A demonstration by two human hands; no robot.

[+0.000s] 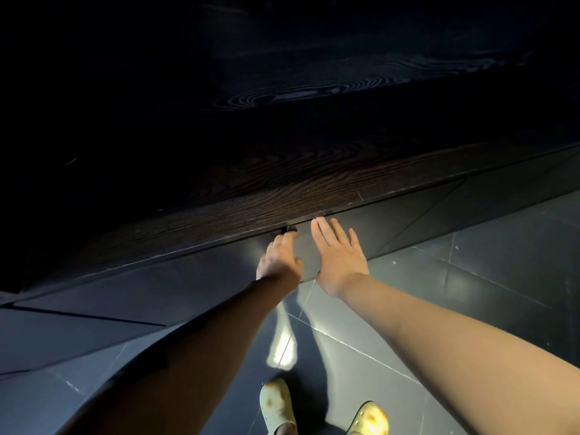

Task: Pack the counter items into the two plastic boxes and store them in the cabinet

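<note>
Under the dark wood counter (282, 189) runs a row of dark grey cabinet doors. My left hand (279, 257) reaches to the top edge of one cabinet door (401, 221), its fingers curled at a small dark notch (290, 229) just under the counter lip. My right hand (339, 255) lies flat on the same door face, fingers spread and pointing up to the lip, holding nothing. The door sits flush with its neighbours. No plastic box or counter item is in view.
The counter top and everything behind it are very dark. More grey door panels (141, 284) run to the left. The glossy dark tiled floor (439, 309) reflects light, and my feet in pale yellow clogs (277, 406) stand close to the cabinet.
</note>
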